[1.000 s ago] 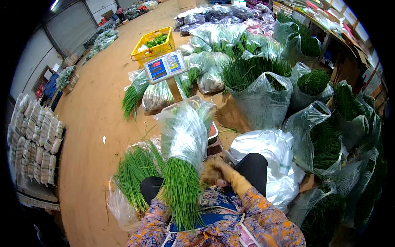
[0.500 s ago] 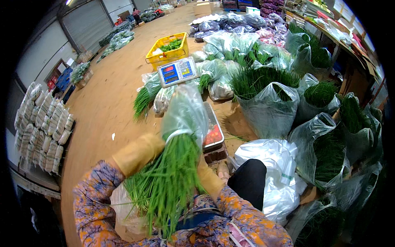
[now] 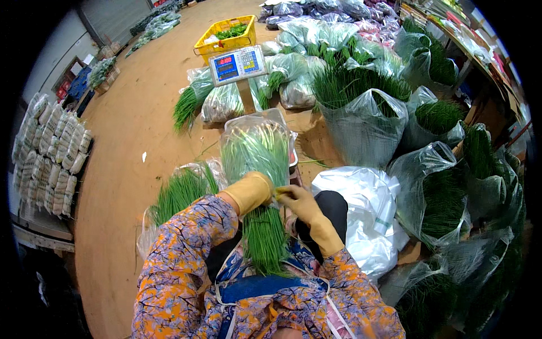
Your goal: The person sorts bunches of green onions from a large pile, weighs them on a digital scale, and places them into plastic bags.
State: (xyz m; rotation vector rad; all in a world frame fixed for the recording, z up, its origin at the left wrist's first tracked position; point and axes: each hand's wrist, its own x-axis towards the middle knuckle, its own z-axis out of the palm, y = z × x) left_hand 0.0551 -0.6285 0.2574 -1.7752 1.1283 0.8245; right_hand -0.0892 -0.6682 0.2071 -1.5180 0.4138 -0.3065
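A bunch of chives (image 3: 265,237) lies in front of me, its pale stem ends inside a clear plastic bag (image 3: 254,148) pointing away and its green leaves toward my lap. My left hand (image 3: 251,192), in a tan glove, is closed round the bunch at the bag's mouth. Close beside it, my gloved right hand (image 3: 299,202) has its fingertips pinched together at the bag's right edge; whatever they hold is too small to make out. The bagged end rests over the tray of a weighing scale (image 3: 237,65), whose lit display stands on a post beyond.
Left of my knees is another bag of chives (image 3: 183,192). White plastic sacking (image 3: 361,209) lies to the right, beside several open bags of upright chives (image 3: 367,118). A yellow crate (image 3: 226,40) and filled bags stand beyond the scale; wrapped bundles (image 3: 48,152) are stacked far left.
The bagged bunch has come down from a raised, tilted position onto the scale tray. My left hand has moved right onto the bag's mouth; my right hand now shows beside it.
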